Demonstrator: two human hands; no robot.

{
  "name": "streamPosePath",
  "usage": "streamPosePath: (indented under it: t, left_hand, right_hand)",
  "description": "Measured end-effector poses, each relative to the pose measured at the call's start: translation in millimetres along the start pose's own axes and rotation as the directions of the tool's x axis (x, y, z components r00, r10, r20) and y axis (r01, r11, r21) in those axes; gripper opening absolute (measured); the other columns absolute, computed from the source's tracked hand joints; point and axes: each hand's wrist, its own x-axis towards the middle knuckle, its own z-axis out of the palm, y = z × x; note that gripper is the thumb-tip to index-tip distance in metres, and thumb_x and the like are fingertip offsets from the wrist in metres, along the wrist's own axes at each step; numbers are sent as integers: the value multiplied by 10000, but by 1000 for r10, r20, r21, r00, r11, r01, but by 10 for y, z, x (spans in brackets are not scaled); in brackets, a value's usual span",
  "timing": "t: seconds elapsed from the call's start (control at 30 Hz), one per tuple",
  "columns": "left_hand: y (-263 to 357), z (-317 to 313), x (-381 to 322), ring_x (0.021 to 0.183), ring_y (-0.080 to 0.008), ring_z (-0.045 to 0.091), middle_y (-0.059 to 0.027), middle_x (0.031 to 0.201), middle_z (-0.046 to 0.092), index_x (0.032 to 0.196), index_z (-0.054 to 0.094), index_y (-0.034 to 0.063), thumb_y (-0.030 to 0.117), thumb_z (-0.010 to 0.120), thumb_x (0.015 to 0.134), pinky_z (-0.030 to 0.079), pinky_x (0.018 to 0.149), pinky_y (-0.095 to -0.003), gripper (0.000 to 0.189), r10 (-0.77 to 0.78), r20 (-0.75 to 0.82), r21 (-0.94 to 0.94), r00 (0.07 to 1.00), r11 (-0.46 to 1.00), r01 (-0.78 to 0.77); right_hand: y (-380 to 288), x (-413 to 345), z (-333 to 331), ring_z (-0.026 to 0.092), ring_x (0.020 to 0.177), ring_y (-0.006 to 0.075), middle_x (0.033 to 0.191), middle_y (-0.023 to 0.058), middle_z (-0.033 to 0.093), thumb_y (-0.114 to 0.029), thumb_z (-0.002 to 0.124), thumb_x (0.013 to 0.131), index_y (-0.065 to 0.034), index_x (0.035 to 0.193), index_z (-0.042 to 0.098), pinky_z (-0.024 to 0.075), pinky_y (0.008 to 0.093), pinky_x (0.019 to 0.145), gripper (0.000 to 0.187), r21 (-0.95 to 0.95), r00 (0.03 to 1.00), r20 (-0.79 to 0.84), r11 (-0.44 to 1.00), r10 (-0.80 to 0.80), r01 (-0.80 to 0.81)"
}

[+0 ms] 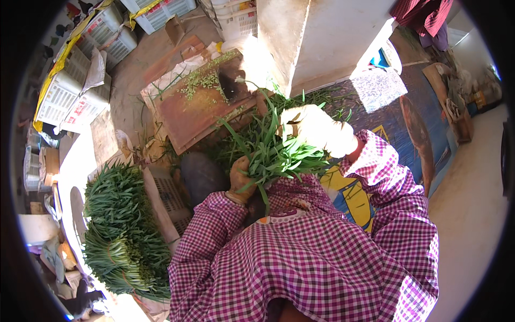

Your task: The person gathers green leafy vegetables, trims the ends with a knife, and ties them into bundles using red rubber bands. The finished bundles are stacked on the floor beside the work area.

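A loose bunch of long-leaved green stalks (277,155) is held in front of my lap. My left hand (242,177), in a tan work glove, is closed around its left side. On the far right side of the bunch, my right hand (314,128) in a pale glove has its fingers curled on the leaves; strong sunlight washes out its detail. Beyond the hands, a worn brown board (197,104) lies tilted, with small green trimmings (205,78) scattered over it. More cut greens (301,100) lie beneath and past the bunch.
To my left, tied bundles of greens (124,229) are piled beside a plastic crate (169,191). White slatted crates (72,88) line the far left. A pale pillar (310,44) rises ahead. A printed sheet (358,197) covers the floor at right. Part of another person's checked clothing (426,16) shows at upper right.
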Motion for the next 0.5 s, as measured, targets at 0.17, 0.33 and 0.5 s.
streamPosePath:
  t: [0.17, 0.33, 0.5]
  left_hand:
    - [-101, 42, -17, 994, -202, 704, -105, 1151, 709, 1335, 644, 28, 97, 755, 878, 575, 863, -324, 476, -88, -40, -201, 995, 976, 79]
    - [10, 10, 16, 1033, -219, 705, -108, 1203, 695, 1318, 640, 5, 46, 746, 892, 590, 874, -326, 441, -60, 18, -2, 998, 998, 60]
    - [-220, -355, 278, 1102, -235, 676, -111, 1275, 674, 1301, 630, 11, 76, 795, 876, 589, 929, -391, 460, -166, -96, -363, 981, 924, 121]
  right_hand:
    - [-65, -134, 294, 674, 947, 145, 1053, 75, 696, -143, 709, 914, 4, 1173, 625, 548, 290, 850, 310, -51, 993, -103, 997, 58, -63]
    - [-147, -382, 138, 544, 618, 44, 861, -21, 681, -135, 690, 962, -43, 1121, 690, 401, 189, 486, 184, -163, 884, -351, 910, 308, -382]
    - [-1140, -1344, 14, 594, 580, 67, 882, 42, 720, -197, 709, 965, -59, 1202, 697, 448, 203, 464, 274, -444, 758, -652, 805, 12, -394]
